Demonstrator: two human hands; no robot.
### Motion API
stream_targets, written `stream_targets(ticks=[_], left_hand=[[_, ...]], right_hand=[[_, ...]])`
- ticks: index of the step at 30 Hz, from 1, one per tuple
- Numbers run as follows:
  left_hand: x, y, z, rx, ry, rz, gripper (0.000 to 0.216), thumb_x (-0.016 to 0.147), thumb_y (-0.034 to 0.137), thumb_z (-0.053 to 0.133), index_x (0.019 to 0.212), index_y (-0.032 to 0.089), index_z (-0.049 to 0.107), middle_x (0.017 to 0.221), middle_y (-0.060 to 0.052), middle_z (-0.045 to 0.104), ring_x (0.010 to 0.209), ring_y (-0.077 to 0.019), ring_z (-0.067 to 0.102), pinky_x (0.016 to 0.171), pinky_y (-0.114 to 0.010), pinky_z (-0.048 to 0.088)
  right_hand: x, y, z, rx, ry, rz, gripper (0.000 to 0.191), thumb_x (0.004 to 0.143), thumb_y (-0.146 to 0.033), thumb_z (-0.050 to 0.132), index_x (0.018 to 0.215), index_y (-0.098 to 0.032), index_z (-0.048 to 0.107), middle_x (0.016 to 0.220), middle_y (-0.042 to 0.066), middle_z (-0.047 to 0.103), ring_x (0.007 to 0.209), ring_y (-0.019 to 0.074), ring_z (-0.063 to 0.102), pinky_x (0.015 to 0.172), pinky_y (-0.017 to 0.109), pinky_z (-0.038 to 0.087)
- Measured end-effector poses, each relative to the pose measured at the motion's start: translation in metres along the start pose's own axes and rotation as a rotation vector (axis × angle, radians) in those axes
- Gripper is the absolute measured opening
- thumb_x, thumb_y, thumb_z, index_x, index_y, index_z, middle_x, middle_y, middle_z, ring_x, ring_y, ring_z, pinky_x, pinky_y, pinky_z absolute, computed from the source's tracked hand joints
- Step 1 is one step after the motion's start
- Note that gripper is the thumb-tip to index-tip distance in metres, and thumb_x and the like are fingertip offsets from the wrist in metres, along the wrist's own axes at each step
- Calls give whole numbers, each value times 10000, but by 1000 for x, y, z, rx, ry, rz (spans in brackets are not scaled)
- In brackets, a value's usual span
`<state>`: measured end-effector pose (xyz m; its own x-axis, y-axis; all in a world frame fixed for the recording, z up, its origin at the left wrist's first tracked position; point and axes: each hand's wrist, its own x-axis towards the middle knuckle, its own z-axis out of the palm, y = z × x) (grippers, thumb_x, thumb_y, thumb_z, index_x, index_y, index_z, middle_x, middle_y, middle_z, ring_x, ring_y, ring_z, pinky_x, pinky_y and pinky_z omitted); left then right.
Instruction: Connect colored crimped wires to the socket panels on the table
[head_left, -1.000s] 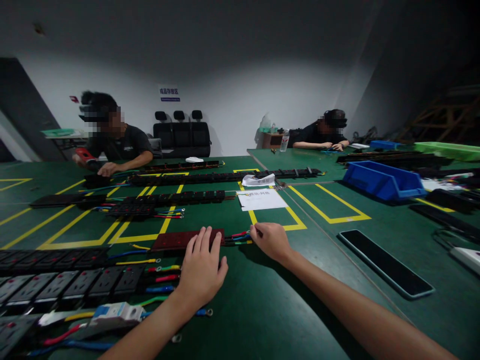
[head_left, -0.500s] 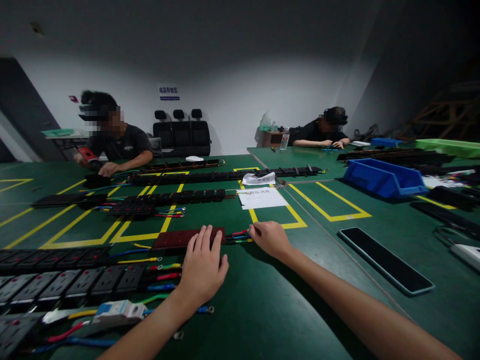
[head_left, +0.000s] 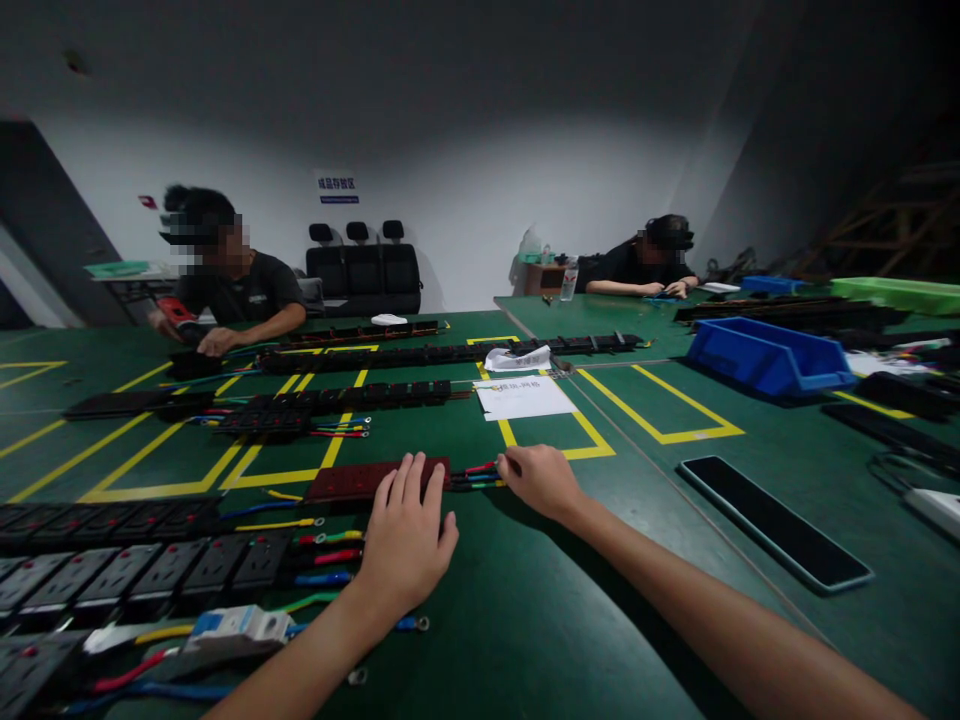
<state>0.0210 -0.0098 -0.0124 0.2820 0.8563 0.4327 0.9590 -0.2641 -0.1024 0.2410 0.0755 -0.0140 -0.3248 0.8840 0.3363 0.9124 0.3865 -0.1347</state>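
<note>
1. At 8 o'clock, rows of black socket strips point(head_left: 112, 575) lie on the green table point(head_left: 525, 620). A white and blue breaker point(head_left: 236, 628) with loose wires sits in front of them.
2. The left hand point(head_left: 405, 540) lies open, palm down and fingers spread. Its fingertips rest on the right end of a dark red board point(head_left: 352, 481), which lies flat at 12 o'clock, just ahead of the person.
3. Coloured wires point(head_left: 474, 472) stick out of the board's right end. The right hand point(head_left: 544, 482) is closed, pinching their tips.
4. A white paper sheet point(head_left: 521, 397) lies beyond the hands.
5. A long black panel point(head_left: 776, 525) lies flat at 3 o'clock.
6. A blue bin point(head_left: 765, 360) stands at 2 o'clock; its inside is hidden from this angle.
7. A green tray point(head_left: 896, 296) sits at the far right edge; its contents cannot be seen.
8. Compared with half a second ago, both hands, the board and the wires have hardly moved. Only the view has shifted slightly.
</note>
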Motion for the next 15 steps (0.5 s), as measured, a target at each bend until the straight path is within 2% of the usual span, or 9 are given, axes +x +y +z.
stream_targets(ticks=[6,15], left_hand=[[0,1,-2,-3,-17,-10,548,947,358,461,1435,117,532,1504,-204,492,1415,-347,429,1121,-544,385],[0,1,-3,-16,-20,-12,553,951,374,462,1443,128,523,1503,-193,500,1414,-352,432,1121,-547,390]], right_hand=[[0,1,1,-7,-20,0,339,983,-353,492,734,-214,675,731,29,732,622,136,615,574,299,206],[1,3,1,99,-4,-7,177,932,-293,553,785,-214,613,738,0,687,616,129,566,563,281,224]])
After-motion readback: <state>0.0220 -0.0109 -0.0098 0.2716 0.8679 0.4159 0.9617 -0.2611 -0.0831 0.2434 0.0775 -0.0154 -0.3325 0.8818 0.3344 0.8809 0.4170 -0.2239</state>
